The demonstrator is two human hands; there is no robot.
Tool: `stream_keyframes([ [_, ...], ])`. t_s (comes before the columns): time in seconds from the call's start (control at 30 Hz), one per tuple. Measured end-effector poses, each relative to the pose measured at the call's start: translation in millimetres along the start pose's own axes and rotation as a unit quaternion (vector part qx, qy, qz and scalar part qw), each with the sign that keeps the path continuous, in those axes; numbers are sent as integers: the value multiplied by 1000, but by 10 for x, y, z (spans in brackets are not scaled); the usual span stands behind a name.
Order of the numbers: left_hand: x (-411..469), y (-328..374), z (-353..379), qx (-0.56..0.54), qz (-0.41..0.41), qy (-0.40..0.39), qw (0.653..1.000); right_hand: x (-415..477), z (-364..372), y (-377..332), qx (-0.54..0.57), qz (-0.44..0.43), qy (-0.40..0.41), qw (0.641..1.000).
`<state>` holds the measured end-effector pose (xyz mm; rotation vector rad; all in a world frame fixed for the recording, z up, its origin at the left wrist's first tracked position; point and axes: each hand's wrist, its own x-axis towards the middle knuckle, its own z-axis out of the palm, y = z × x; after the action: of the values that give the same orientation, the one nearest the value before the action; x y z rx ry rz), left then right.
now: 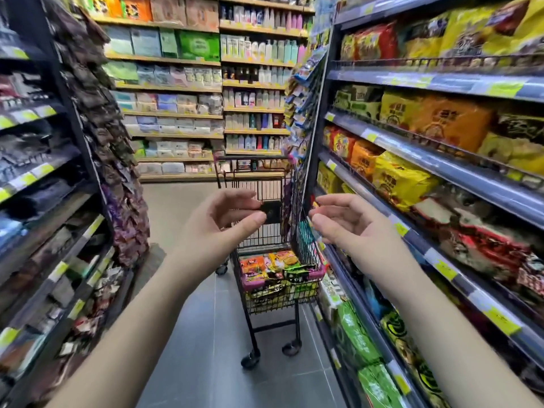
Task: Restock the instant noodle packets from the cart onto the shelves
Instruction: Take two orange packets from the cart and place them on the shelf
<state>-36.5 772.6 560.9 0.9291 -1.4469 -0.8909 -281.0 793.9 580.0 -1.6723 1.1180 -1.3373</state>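
**Both hands up, cart dead ahead**

The left hand (223,216) and the right hand (350,219) hang in mid-air side by side, fingers loosely curled, thumbs apart from the fingers, gripping nothing. Beyond them the black wire cart (303,240) stands on the grey floor (191,348), tight against the right-hand shelves (441,160). The instant noodle packets (273,266) (orange, yellow, green wrappers) lie piled in its lower basket, and more packs (400,178) fill those shelves, blurred at the near end
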Motion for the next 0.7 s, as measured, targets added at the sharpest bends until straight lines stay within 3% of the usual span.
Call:
stream_keyframes([
  [0.37,1620,-1289,247,21,-42,34,998,1850,-72,1460,32,36,-50,998],
  [0.7,3288,-2465,531,22,-142,78,987,3753,-231,2754,52,111,-104,987],
])
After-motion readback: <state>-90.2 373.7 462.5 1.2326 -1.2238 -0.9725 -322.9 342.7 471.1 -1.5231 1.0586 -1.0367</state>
